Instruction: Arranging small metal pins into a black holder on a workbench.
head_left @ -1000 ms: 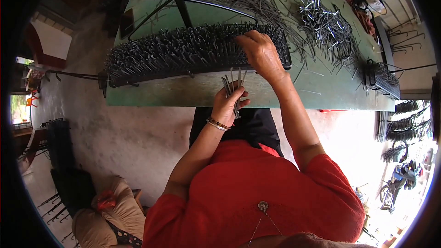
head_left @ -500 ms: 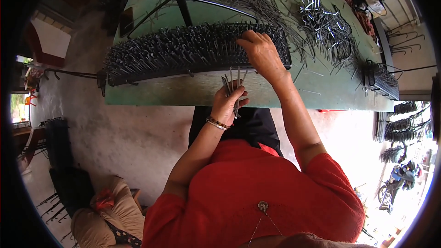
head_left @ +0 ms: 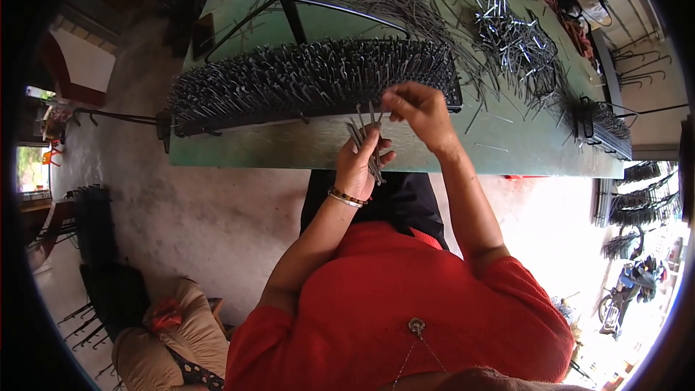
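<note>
My left hand (head_left: pixel 360 153) is closed around a small bundle of thin grey metal rods (head_left: pixel 356 132), which stick out above and below the fist. Just above it and to the right, my right hand (head_left: pixel 426 112) has thumb and forefinger pinched at the upper end of one of those rods. Beyond both hands stands a long black rack (head_left: pixel 250 124), packed with several rows of dark, upright metal rods (head_left: pixel 289 76) with bent tips. The rack lies along the near edge of a green table (head_left: pixel 521 156).
Loose rods (head_left: pixel 398 0) lie scattered across the table's far side. A shiny rod pile (head_left: pixel 514 40) sits at the right, near a smaller filled rack (head_left: pixel 607 127). Black frame bars (head_left: pixel 289 18) rise behind the long rack. A cushioned seat (head_left: pixel 188 326) is at lower left.
My right hand has come back from over the rack toward me, down to the rods in my left hand. The left hand has stayed nearly in place with its bundle.
</note>
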`<state>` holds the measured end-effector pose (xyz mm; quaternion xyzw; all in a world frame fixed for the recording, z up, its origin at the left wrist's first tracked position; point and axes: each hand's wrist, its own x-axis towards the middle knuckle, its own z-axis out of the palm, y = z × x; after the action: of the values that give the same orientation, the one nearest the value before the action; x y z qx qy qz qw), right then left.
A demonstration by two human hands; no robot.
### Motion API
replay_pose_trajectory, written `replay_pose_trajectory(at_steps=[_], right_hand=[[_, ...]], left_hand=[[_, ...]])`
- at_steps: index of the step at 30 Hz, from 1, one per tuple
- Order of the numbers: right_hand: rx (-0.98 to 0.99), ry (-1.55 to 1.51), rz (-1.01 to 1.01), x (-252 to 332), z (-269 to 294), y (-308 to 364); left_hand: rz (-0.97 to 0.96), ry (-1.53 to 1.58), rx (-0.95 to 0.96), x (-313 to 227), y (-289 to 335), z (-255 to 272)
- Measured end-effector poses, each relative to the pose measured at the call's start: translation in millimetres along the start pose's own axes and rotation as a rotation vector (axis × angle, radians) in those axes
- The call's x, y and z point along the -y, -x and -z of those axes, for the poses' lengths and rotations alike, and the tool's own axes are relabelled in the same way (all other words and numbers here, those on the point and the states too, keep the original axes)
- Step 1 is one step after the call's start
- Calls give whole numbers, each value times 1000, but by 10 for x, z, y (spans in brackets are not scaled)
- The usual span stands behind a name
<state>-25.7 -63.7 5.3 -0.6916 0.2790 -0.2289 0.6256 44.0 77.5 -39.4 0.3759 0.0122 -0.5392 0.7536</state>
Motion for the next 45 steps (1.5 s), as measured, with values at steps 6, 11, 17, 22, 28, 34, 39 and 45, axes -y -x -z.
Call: replay_pose_trajectory(at_steps=[6,11,17,22,28,34,39,45], right_hand=[[-294,192,273,189,-92,-243],[-366,375,508,190,-191,-397],[-334,395,562,159,-252,-441],[-241,582,729,175,-264,-500],[-178,750,752,79,-277,-498],[-183,769,763,108,-294,-472],[-96,743,703,152,-251,-508],[57,872,751,234,-240,-553]], left_hand=[[117,-50,-41,-23,14,12],[131,-83,-10,1,29,37],[101,-89,12,19,-1,63],[70,-81,22,49,-12,69],[60,-94,4,58,-16,83],[48,-99,8,63,-14,96],[58,-108,9,78,-25,93],[61,-104,-4,75,-16,101]])
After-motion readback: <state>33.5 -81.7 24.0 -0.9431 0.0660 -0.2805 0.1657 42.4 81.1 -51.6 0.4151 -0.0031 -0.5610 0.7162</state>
